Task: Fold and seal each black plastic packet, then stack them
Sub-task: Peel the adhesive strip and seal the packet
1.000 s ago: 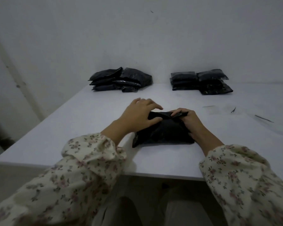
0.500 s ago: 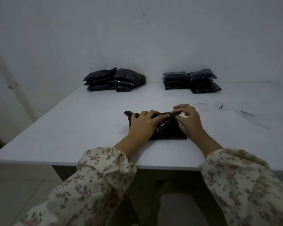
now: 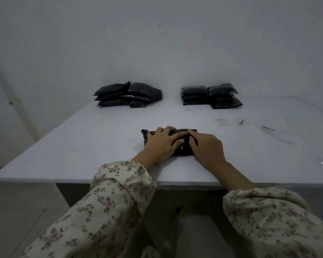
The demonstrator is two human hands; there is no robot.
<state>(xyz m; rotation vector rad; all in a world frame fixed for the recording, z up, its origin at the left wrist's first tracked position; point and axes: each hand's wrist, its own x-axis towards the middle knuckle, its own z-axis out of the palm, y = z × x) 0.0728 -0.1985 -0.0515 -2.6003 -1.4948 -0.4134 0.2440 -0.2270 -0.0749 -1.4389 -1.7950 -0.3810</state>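
Near the front edge of the tabletop (image 3: 101,138), the packet (image 3: 182,145) now has its top flap turned down, and the left hand (image 3: 160,144) has moved flat onto it, pressing with open fingers, while the right hand (image 3: 205,146) pinches the fold, so I judge the sealing almost done.

The left hand (image 3: 162,145) and right hand (image 3: 207,148) hide most of the black packet (image 3: 184,150); dark scraps (image 3: 268,128) on the desk (image 3: 82,146) are too small to name.
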